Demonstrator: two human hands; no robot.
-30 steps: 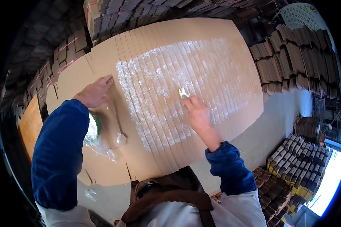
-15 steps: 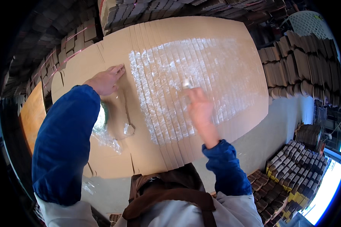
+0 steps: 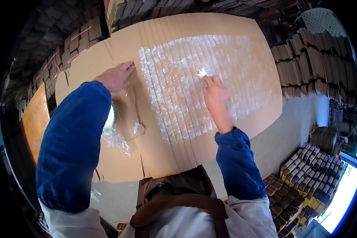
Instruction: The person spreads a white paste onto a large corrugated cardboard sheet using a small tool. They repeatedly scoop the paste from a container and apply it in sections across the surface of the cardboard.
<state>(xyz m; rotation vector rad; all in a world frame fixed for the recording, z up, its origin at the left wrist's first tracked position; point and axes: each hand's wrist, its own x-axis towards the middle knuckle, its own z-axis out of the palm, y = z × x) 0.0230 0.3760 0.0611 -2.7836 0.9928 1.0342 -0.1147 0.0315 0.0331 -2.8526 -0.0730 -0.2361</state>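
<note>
Two hands are busy on a big fan of flat brown cardboard sheets (image 3: 242,47) that lie overlapped like steps on the work table. The right hand (image 3: 215,93) is curled shut around a small white glue brush (image 3: 202,73), and only the pale tip peeks out above the fingers. The brush tip touches the wet white glue patch (image 3: 186,79) that covers the middle of the sheets. The left hand (image 3: 117,77) lies flat and open, with its fingers pressed on the dry cardboard just left of the glue. Half a second ago the brush was in almost the same spot, but a second ago it sat lower and more to the left, so the hand has moved up and to the right across the strips. The left hand has slid up a little too, and it keeps the pile from slipping. That looks like the glue is being spread in strokes over the stepped edges, and the far right side is thinner and patchy. Under the left arm, a round greenish glue pot (image 3: 111,117) sits on the cardboard, with crinkly clear plastic (image 3: 119,139) beside it. Stacks of folded boxes (image 3: 313,59) stand at the right.
</note>
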